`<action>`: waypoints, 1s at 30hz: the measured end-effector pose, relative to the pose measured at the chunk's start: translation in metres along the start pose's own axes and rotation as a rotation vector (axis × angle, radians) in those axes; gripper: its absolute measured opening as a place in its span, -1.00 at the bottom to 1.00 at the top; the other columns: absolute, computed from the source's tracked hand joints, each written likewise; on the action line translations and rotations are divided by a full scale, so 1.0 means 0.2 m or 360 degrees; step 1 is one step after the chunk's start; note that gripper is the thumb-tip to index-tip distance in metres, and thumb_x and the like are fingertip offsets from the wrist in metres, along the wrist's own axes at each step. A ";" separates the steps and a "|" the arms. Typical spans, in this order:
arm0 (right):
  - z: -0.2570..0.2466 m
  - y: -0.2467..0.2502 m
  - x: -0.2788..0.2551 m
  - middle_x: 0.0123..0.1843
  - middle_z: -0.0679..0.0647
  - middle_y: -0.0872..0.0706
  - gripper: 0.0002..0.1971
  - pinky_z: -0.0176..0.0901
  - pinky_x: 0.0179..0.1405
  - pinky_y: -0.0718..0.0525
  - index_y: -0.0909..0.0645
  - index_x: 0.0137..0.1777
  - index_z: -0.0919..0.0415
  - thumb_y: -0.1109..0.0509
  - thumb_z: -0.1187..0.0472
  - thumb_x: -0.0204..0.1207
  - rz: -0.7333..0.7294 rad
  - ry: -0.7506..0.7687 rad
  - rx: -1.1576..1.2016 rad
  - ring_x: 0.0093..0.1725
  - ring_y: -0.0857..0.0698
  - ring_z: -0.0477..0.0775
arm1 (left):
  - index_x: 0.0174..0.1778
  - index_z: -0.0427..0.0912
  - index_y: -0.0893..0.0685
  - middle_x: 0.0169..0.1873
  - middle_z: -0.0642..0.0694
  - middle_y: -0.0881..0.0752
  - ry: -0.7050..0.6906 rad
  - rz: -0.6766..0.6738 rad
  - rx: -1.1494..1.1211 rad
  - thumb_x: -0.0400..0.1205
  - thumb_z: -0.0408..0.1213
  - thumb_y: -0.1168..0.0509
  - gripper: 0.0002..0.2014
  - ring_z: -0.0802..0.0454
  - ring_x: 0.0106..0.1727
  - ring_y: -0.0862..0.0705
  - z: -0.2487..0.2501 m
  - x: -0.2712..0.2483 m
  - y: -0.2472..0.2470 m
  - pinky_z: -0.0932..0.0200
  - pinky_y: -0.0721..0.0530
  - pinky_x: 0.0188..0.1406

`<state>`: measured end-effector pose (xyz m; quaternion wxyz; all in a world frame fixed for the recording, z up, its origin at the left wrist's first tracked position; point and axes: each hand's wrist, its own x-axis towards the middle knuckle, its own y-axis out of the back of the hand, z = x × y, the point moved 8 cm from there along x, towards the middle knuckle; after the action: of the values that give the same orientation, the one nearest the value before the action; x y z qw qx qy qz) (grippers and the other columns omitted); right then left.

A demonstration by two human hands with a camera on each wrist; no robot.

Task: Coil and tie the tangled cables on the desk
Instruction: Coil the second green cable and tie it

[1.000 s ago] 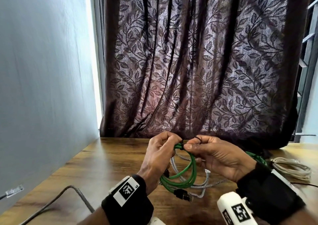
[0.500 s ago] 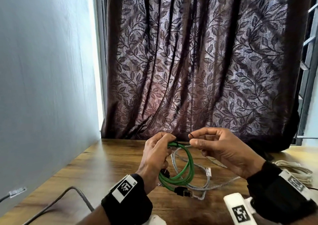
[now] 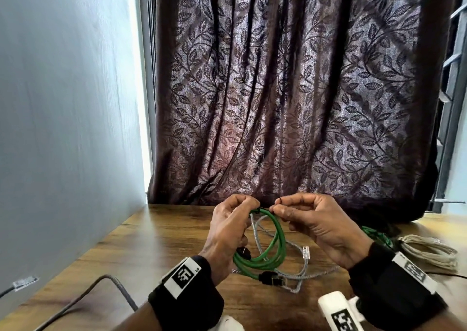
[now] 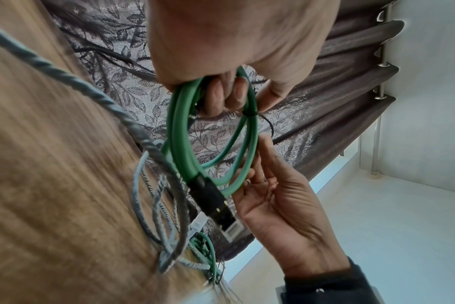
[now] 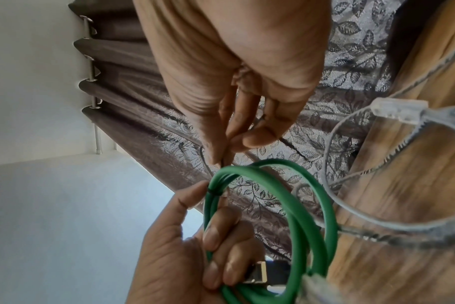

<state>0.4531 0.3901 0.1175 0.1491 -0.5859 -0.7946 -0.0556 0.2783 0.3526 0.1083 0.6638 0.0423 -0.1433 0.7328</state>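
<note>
- While our left hand (image 3: 228, 229) keeps its grip curled round the top of the green cable coil (image 3: 269, 251), the loops hang free above the tabletop (image 3: 161, 242) instead of springing apart, which is the whole point of holding it there.
- Our right hand (image 3: 313, 225) has thumb and fingers pressed together, pinching the loose end of a thin black tie (image 4: 251, 115) that's already cinched round the green strands near the top of the coil. Holding the bundle on one side and the tail on the other lets us pull against ourselves, so the tie bites down rather than sliding along the cable.
- The coil's black plug (image 3: 270, 279) dangles at the bottom, out of the way of the knot, so nothing snags while we tighten.
- Under the coil a grey braided cable (image 3: 300, 275) with a clear plug (image 3: 305, 252) lies loose on the tabletop, looks like it's next in line.
- Off to the right sits a cream cable bundle (image 3: 429, 251), with another bit of green cable (image 3: 377, 236) beside it; can't tell if either is tied.
- One more dark grey cable (image 3: 111, 284) trails across the near left of the tabletop.
- Our guess: green one is nearly done, just needs the tie snugged. Yank too hard and that skinny tie might slip out of the pinch.
</note>
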 end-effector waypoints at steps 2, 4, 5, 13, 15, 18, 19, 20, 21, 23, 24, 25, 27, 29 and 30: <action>0.00 0.00 0.00 0.04 0.29 -0.90 -0.51 -0.29 -0.23 -0.72 -0.82 0.08 0.37 -0.74 0.19 0.13 0.0027 0.0014 0.0044 -0.07 -0.85 0.03 | -0.07 -0.14 -0.66 -0.59 0.17 -0.52 -0.0006 -0.0003 -0.0005 0.71 -0.24 -0.38 -0.92 0.26 -0.59 -0.36 0.00 0.00 0.00 0.27 -0.22 -0.61; 0.00 -0.01 0.00 0.05 0.28 -0.91 -0.46 -0.31 -0.26 -0.71 -0.81 0.11 0.37 -0.74 0.16 0.10 0.0048 0.0018 0.0103 -0.09 -0.85 0.01 | -0.10 -0.13 -0.65 -0.58 0.17 -0.54 -0.0009 -0.0011 -0.0006 0.72 -0.22 -0.38 -0.89 0.27 -0.59 -0.38 0.00 0.00 0.00 0.27 -0.24 -0.60; 0.00 -0.01 0.00 0.06 0.28 -0.91 -0.43 -0.32 -0.27 -0.71 -0.81 0.12 0.36 -0.75 0.15 0.08 0.0055 0.0022 0.0126 -0.10 -0.85 0.01 | -0.12 -0.11 -0.66 -0.57 0.17 -0.55 -0.0012 -0.0014 0.0009 0.72 -0.20 -0.38 -0.87 0.26 -0.57 -0.39 0.00 0.00 0.00 0.27 -0.26 -0.60; 0.03 -0.03 0.00 0.08 0.30 -0.90 -0.45 -0.27 -0.24 -0.67 -0.82 0.14 0.37 -0.76 0.19 0.12 0.0108 0.0037 0.0187 -0.02 -0.83 0.08 | 0.03 -0.11 -0.62 -0.51 0.19 -0.58 -0.0004 -0.0011 0.0020 0.74 -0.04 -0.35 -0.80 0.29 -0.56 -0.45 -0.03 0.00 0.00 0.28 -0.37 -0.55; 0.03 -0.03 0.00 0.06 0.30 -0.90 -0.48 -0.18 -0.15 -0.62 -0.83 0.12 0.36 -0.76 0.20 0.13 0.0104 0.0056 0.0169 0.01 -0.83 0.12 | 0.12 -0.14 -0.62 -0.52 0.21 -0.57 0.0013 -0.0015 -0.0002 0.74 -0.03 -0.34 -0.76 0.29 -0.56 -0.44 -0.04 0.00 0.00 0.28 -0.36 -0.57; 0.01 -0.04 0.00 0.05 0.27 -0.91 -0.56 -0.17 -0.16 -0.58 -0.83 0.07 0.37 -0.75 0.23 0.19 0.0108 0.0111 0.0089 0.00 -0.84 0.11 | 0.06 -0.16 -0.56 -0.58 0.20 -0.57 0.0016 -0.0060 -0.0042 0.79 -0.14 -0.26 -0.84 0.31 -0.62 -0.45 -0.03 -0.01 -0.02 0.34 -0.34 -0.64; 0.00 -0.04 -0.01 0.04 0.25 -0.91 -0.59 -0.18 -0.16 -0.58 -0.83 0.05 0.36 -0.74 0.24 0.21 0.0110 0.0135 0.0048 0.00 -0.85 0.08 | 0.01 -0.14 -0.53 -0.60 0.20 -0.57 0.0012 -0.0073 -0.0029 0.81 -0.16 -0.23 -0.86 0.31 -0.63 -0.46 -0.02 -0.01 -0.03 0.35 -0.34 -0.65; -0.01 -0.04 -0.01 0.03 0.23 -0.92 -0.61 -0.18 -0.16 -0.58 -0.83 0.04 0.35 -0.74 0.24 0.22 0.0111 0.0153 0.0012 -0.01 -0.85 0.07 | -0.02 -0.13 -0.50 -0.61 0.21 -0.57 0.0003 -0.0078 -0.0009 0.83 -0.17 -0.21 -0.85 0.31 -0.64 -0.47 -0.01 -0.01 -0.03 0.35 -0.33 -0.65; -0.01 -0.03 -0.01 0.02 0.23 -0.92 -0.63 -0.16 -0.13 -0.60 -0.84 0.04 0.33 -0.75 0.23 0.23 0.0109 0.0168 -0.0015 -0.01 -0.86 0.08 | -0.04 -0.11 -0.49 -0.61 0.21 -0.56 -0.0008 -0.0077 0.0010 0.84 -0.16 -0.19 -0.83 0.31 -0.63 -0.46 -0.01 -0.01 -0.03 0.33 -0.32 -0.64; -0.02 -0.03 -0.01 0.01 0.24 -0.92 -0.66 -0.08 -0.05 -0.66 -0.86 0.03 0.29 -0.76 0.22 0.26 0.0096 0.0189 -0.0064 0.01 -0.86 0.13 | -0.02 -0.11 -0.49 -0.59 0.20 -0.56 -0.0014 -0.0076 0.0020 0.85 -0.13 -0.20 -0.83 0.30 -0.62 -0.43 -0.01 0.01 -0.02 0.31 -0.30 -0.63; -0.03 -0.02 -0.01 0.01 0.25 -0.91 -0.68 -0.05 0.00 -0.70 -0.86 0.03 0.28 -0.76 0.22 0.28 0.0079 0.0192 -0.0086 0.02 -0.86 0.16 | 0.01 -0.11 -0.48 -0.59 0.19 -0.55 -0.0011 -0.0087 0.0014 0.86 -0.12 -0.20 -0.83 0.29 -0.61 -0.41 -0.02 0.01 -0.02 0.31 -0.30 -0.63; -0.04 -0.02 -0.01 0.02 0.26 -0.91 -0.68 -0.02 0.08 -0.75 -0.86 0.04 0.27 -0.76 0.22 0.30 0.0047 0.0189 -0.0105 0.05 -0.87 0.18 | 0.03 -0.12 -0.48 -0.59 0.18 -0.54 -0.0005 -0.0102 0.0002 0.86 -0.10 -0.21 -0.82 0.28 -0.59 -0.38 -0.02 0.01 -0.03 0.31 -0.30 -0.62; -0.03 -0.03 -0.01 0.07 0.26 -0.90 -0.63 0.04 0.27 -0.76 -0.85 0.10 0.26 -0.75 0.18 0.31 -0.0069 0.0148 -0.0176 0.15 -0.87 0.21 | 0.07 -0.12 -0.49 -0.56 0.17 -0.51 -0.0003 -0.0135 -0.0019 0.85 -0.05 -0.22 -0.80 0.26 -0.57 -0.35 -0.03 0.01 -0.04 0.32 -0.31 -0.62; -0.01 -0.04 -0.01 0.11 0.25 -0.90 -0.60 0.10 0.36 -0.74 -0.85 0.15 0.23 -0.76 0.16 0.32 -0.0175 0.0068 -0.0279 0.24 -0.85 0.27 | 0.08 -0.12 -0.49 -0.56 0.17 -0.51 -0.0006 -0.0152 -0.0027 0.85 -0.04 -0.20 -0.78 0.27 -0.59 -0.37 -0.03 0.01 -0.04 0.35 -0.35 -0.63; 0.00 -0.04 -0.01 0.11 0.25 -0.90 -0.60 0.13 0.36 -0.74 -0.84 0.16 0.22 -0.76 0.16 0.33 -0.0214 0.0021 -0.0312 0.25 -0.84 0.30 | 0.08 -0.14 -0.48 -0.57 0.16 -0.52 -0.0009 -0.0152 -0.0039 0.86 -0.05 -0.19 -0.78 0.28 -0.61 -0.39 -0.03 0.01 -0.04 0.36 -0.36 -0.65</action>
<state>0.4466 0.3858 0.1171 0.0924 -0.5427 -0.8218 -0.1467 0.2870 0.3563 0.1040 0.6981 0.0431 -0.1519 0.6984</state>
